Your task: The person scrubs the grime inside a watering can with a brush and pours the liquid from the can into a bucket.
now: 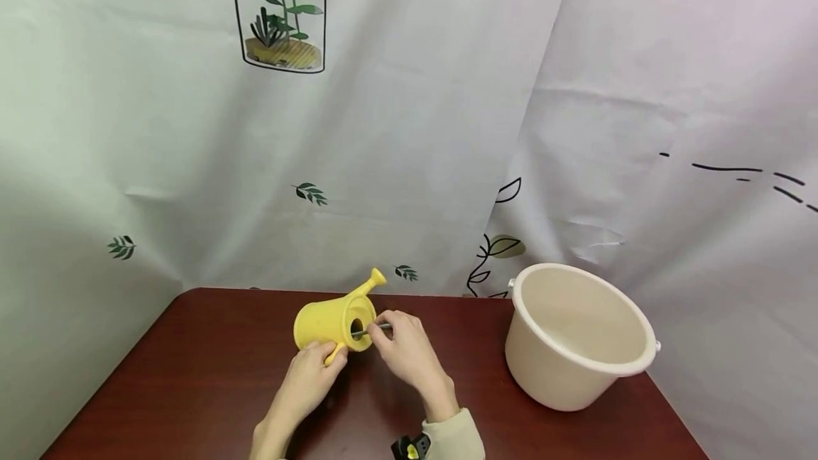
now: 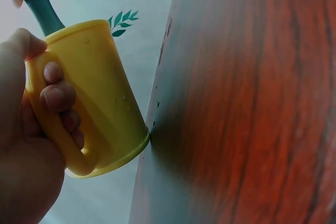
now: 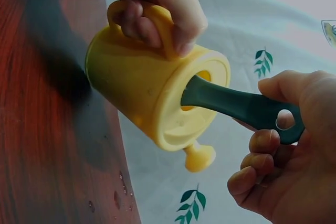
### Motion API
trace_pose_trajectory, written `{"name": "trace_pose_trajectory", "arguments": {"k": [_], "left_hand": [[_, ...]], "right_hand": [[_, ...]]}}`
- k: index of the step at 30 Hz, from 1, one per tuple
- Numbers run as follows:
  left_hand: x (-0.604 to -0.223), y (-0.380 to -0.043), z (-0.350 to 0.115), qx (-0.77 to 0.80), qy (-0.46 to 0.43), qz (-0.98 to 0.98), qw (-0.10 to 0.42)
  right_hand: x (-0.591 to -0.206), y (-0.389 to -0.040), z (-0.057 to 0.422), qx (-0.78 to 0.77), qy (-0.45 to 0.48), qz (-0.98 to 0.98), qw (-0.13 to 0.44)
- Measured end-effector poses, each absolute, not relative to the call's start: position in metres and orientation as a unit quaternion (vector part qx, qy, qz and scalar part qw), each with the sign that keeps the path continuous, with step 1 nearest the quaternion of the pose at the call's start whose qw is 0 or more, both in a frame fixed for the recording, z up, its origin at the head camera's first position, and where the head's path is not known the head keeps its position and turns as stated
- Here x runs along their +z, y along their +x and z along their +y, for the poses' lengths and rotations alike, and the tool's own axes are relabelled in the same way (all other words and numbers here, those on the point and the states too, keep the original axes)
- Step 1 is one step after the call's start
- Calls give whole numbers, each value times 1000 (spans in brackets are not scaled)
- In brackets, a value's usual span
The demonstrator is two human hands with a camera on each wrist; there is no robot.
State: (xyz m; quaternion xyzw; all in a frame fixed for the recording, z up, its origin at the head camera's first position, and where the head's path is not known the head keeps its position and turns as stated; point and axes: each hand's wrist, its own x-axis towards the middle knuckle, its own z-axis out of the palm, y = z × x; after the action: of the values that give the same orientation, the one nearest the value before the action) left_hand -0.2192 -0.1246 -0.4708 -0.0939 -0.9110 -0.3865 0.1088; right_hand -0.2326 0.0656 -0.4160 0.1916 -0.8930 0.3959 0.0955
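Note:
A yellow watering can point(image 1: 319, 321) is tilted over the table, its top opening turned toward the right hand and its lower rim right at the tabletop. My left hand point(image 1: 311, 375) grips its handle point(image 2: 50, 124), fingers curled through the loop. Between thumb and fingers, my right hand point(image 1: 405, 350) pinches the end of a dark green handle point(image 3: 236, 103) that has a round hole in it. The handle's other end goes into the can's opening, where the rest of the tool is hidden. The can's spout point(image 1: 367, 284) points up and away.
On the right of the dark red wooden table point(image 1: 192, 389) stands a large cream bucket point(image 1: 562, 353). A white curtain point(image 1: 409, 126) with plant prints hangs behind the table. Several water drops point(image 3: 123, 184) lie near the table's edge.

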Motion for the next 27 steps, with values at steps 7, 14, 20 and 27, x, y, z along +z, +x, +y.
{"name": "trace_pose_trajectory", "arguments": {"k": [7, 14, 20, 27], "left_hand": [[-469, -221, -127, -381, -90, -914, 107], [-470, -220, -124, -395, -86, -909, 97], [-473, -222, -123, -394, -93, -908, 109], [-473, -222, -126, -389, -92, -910, 111]], "right_hand": [[-423, -237, 59, 391, 198, -893, 100], [-430, -238, 55, 384, 203, -895, 102], [-438, -241, 51, 380, 205, -896, 105], [-443, -242, 46, 386, 203, -894, 104]]}}
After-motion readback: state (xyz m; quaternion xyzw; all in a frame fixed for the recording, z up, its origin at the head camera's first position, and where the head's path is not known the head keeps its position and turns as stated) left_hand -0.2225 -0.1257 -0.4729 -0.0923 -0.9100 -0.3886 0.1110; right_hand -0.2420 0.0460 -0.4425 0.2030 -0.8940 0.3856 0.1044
